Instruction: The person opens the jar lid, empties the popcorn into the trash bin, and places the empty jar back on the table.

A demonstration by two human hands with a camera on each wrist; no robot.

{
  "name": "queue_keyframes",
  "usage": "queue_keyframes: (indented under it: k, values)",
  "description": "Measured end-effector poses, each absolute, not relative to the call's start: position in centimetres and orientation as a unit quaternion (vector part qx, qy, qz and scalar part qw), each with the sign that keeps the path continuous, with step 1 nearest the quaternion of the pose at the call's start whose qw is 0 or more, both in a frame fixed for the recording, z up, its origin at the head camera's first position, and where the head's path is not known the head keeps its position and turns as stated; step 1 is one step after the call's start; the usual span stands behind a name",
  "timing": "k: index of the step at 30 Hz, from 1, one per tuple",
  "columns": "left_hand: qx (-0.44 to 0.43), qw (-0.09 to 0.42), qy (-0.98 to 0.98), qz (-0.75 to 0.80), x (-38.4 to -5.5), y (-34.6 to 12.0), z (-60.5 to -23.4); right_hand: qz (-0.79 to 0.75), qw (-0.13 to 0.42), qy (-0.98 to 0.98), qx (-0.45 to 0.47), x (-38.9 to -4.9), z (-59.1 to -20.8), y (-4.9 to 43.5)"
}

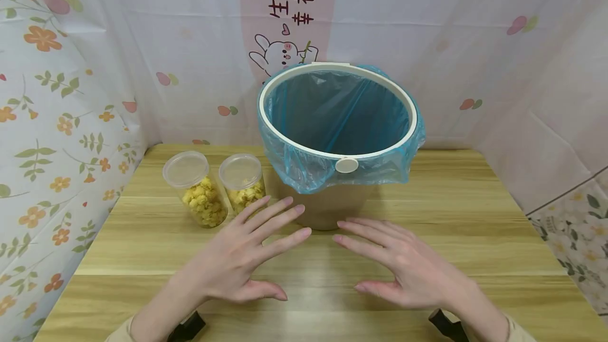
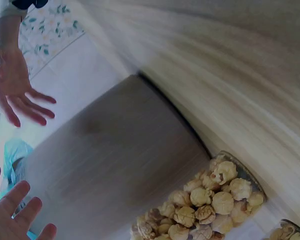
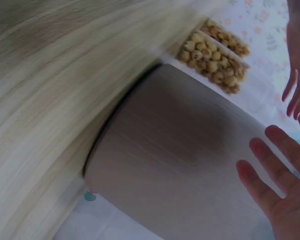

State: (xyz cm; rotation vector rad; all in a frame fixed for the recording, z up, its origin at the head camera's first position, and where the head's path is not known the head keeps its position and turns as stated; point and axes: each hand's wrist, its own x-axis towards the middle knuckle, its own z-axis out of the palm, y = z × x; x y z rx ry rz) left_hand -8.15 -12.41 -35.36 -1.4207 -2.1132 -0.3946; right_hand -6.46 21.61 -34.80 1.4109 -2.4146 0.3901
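Both hands hover over the table in front of a trash can (image 1: 332, 207) lined with a blue plastic bag (image 1: 304, 173) under a white rim ring (image 1: 309, 148). My left hand (image 1: 244, 257) has its fingers spread and holds nothing. It is nearest to two clear lidded jars of yellow popcorn, a left jar (image 1: 204, 199) and a right jar (image 1: 244, 194), partly behind its fingertips. My right hand (image 1: 404, 260), fingers extended and apart, is also holding nothing, just in front of the can's lower right. In the left wrist view, popcorn (image 2: 205, 200) shows close beside the can's wall.
The wooden table (image 1: 475, 226) stretches around the can. Behind it hangs a printed cloth (image 1: 190, 67) with a rabbit drawing and lettering, and flowered cloth (image 1: 57, 173) covers the left side. Dark straps (image 1: 190, 326) sit at the wrists.
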Motion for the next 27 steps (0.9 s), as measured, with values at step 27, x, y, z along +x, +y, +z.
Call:
queue_keyframes:
  k: [27]
  values:
    - [-0.407,0.383,-0.756,-0.339,-11.0,-15.9,-33.8,0.303,0.165,-0.795,0.499,-7.6,-33.2,19.8]
